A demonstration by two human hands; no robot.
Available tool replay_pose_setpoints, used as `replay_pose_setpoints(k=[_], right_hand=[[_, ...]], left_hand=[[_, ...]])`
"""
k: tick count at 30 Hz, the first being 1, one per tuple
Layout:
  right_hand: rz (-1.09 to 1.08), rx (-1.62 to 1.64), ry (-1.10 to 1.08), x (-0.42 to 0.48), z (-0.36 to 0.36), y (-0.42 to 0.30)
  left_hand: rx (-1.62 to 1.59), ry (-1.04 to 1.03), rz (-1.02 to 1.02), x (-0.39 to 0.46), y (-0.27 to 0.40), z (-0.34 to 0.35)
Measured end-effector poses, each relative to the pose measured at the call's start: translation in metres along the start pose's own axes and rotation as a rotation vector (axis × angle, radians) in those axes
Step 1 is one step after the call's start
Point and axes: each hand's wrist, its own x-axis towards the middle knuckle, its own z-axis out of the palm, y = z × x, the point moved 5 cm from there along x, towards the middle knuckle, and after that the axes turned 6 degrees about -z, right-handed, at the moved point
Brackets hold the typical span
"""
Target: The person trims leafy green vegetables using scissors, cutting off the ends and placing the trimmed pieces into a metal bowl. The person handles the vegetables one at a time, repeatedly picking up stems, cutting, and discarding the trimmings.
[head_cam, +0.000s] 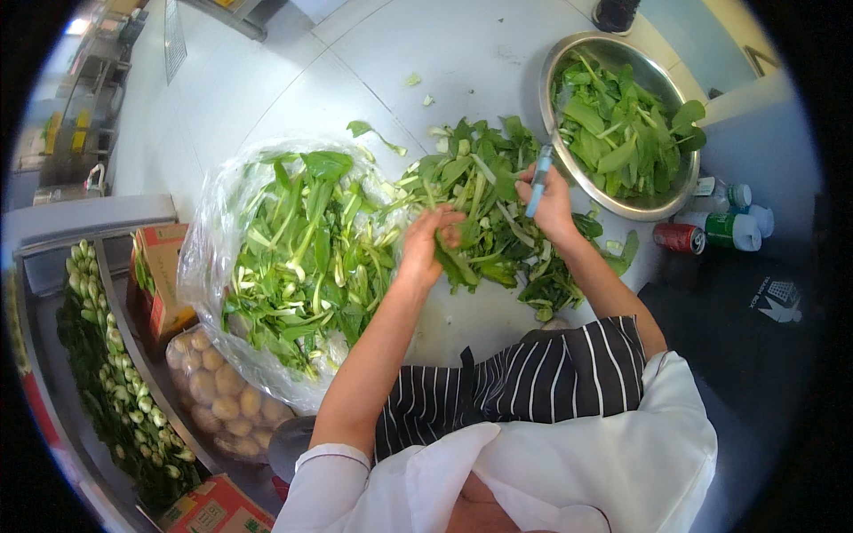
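Observation:
My left hand (430, 243) holds a green leafy stalk (456, 263) over the right side of an open clear plastic bag (223, 176) full of leafy greens (313, 253). In my right hand (550, 203) is a light blue handled tool (539, 180), perhaps a small knife or peeler; its kind is not clear. Between and beyond the hands lies a heap of loose leaves and cut stalks (496, 180) on the floor. A steel bowl (560, 143) holding leafy greens (620, 130) tilts at the upper right, just past my right hand.
Several bottles (723, 230) and a red can (678, 238) lie right of the bowl, near a black box (726, 320). At left are a bag of potatoes (223, 393), a cardboard box (160, 280) and a rack (126, 300) with bok choy (120, 360). Leaf scraps (412, 79) dot the tiled floor.

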Motion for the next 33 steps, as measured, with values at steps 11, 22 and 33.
replay_pose_setpoints(k=[11,22,33], right_hand=[[0.28,0.452,-0.188,-0.03,0.019,-0.022],[0.013,0.202,-0.072,-0.025,0.023,-0.011],[-0.484,-0.907,0.343,0.061,-0.148,-0.123]], left_hand=[[-0.157,-0.188,0.156,-0.013,0.036,0.075],[1.424,-0.009,0.347,-0.026,0.018,0.112],[1.658,0.974,0.56,-0.023,0.142,-0.15]])
